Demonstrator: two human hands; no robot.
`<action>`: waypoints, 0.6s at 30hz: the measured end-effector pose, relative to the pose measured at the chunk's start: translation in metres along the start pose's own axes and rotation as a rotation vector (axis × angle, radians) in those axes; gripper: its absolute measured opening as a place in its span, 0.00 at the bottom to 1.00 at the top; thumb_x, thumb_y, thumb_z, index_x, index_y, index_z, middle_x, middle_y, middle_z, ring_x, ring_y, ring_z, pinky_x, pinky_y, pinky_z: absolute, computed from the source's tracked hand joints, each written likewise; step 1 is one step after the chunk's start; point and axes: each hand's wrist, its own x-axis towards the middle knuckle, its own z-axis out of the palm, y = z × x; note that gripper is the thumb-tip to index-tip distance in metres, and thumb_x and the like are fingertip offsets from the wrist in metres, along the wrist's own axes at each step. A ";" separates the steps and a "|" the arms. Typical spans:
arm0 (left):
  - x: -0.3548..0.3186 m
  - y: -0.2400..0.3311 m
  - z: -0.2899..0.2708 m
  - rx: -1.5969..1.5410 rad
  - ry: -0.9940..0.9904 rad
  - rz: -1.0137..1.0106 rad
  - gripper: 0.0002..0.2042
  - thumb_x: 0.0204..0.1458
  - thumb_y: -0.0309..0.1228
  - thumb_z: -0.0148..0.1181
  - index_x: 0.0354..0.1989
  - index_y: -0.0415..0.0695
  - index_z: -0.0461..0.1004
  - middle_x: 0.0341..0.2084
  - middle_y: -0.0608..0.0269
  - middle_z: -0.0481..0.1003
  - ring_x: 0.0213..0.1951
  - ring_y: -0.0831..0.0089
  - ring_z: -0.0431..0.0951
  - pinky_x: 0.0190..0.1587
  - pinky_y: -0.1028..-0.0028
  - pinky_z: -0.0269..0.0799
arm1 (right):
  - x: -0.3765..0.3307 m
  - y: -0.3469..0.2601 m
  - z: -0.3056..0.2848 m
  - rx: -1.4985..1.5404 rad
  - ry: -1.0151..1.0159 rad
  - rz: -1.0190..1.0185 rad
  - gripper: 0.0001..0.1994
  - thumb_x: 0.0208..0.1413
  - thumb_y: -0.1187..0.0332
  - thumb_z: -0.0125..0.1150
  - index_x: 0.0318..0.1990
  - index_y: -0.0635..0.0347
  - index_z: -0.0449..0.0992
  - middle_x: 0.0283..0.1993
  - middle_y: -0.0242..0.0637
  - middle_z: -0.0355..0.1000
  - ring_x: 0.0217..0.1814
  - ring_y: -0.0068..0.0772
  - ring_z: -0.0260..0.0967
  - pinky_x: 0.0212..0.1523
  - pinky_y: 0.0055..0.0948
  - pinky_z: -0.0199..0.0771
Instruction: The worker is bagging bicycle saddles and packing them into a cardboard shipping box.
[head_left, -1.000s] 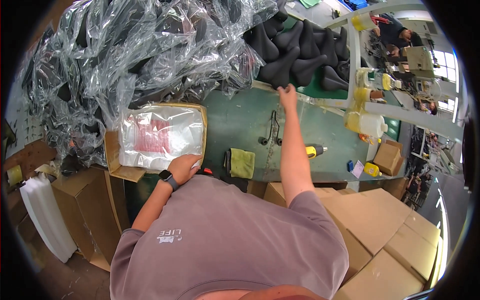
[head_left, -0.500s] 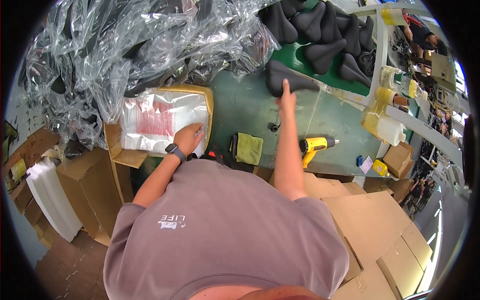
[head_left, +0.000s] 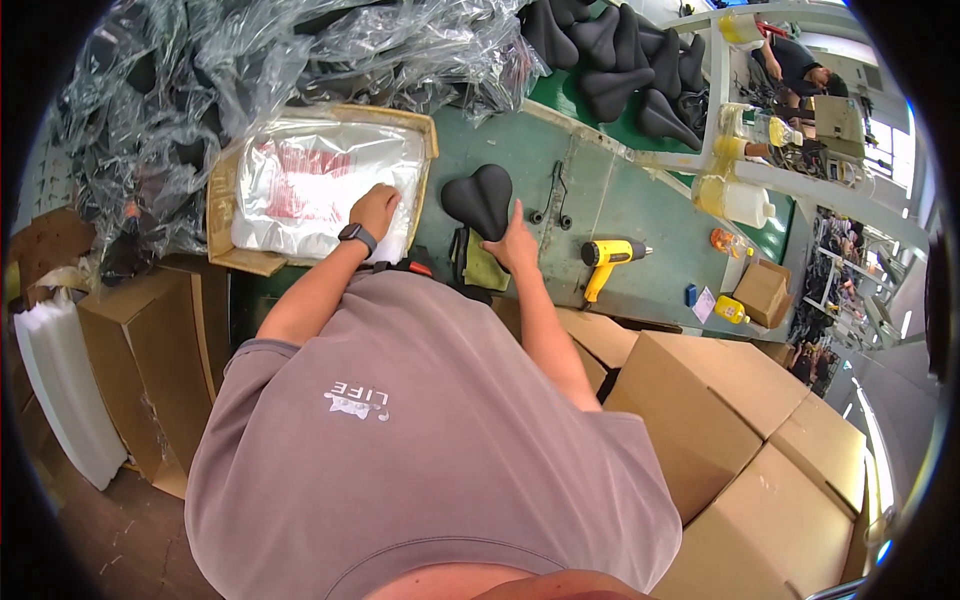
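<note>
A black bicycle saddle [head_left: 478, 198] is held at its narrow nose by my right hand [head_left: 514, 248], the thumb side showing along its edge. It is over the green bench, beside a green cloth [head_left: 484, 268]. Over the open cardboard box [head_left: 428, 160], my left hand [head_left: 374, 212], with a watch on the wrist, has its fingers curled at the edge of a shiny clear plastic bag [head_left: 315, 200] with red print. The fingertips are partly hidden.
A yellow heat gun [head_left: 608, 262] and a black hex key [head_left: 557, 185] lie on the bench. More saddles [head_left: 615, 92] are heaped at the back right, plastic-wrapped ones [head_left: 300, 60] at the back left. Cartons [head_left: 690, 420] stand at the right; a person [head_left: 795, 65] is beyond the frame.
My right hand has drawn the saddle from the back of the bench leftward and nearer, beside the box. My left hand stays at the plastic bag, its fingers more curled. The view has shifted.
</note>
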 end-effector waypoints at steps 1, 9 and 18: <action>-0.004 0.001 0.000 -0.081 0.070 0.018 0.10 0.69 0.37 0.60 0.44 0.44 0.81 0.40 0.51 0.82 0.46 0.43 0.82 0.48 0.51 0.78 | 0.001 0.008 0.023 0.002 -0.009 -0.007 0.69 0.45 0.53 0.86 0.87 0.56 0.37 0.58 0.59 0.80 0.57 0.64 0.82 0.58 0.54 0.83; -0.032 -0.052 -0.003 -0.571 0.302 -0.301 0.15 0.64 0.27 0.66 0.58 0.37 0.78 0.40 0.47 0.88 0.42 0.59 0.90 0.47 0.64 0.83 | -0.075 -0.038 0.010 0.362 0.264 0.151 0.52 0.52 0.59 0.80 0.81 0.55 0.53 0.52 0.65 0.83 0.55 0.70 0.82 0.56 0.56 0.81; -0.060 -0.035 -0.044 -1.018 0.119 -0.361 0.15 0.67 0.36 0.71 0.54 0.37 0.86 0.42 0.61 0.88 0.40 0.77 0.86 0.44 0.74 0.82 | -0.209 -0.098 -0.053 2.058 -0.393 -0.043 0.29 0.67 0.64 0.71 0.69 0.63 0.65 0.42 0.48 0.81 0.31 0.34 0.78 0.34 0.35 0.82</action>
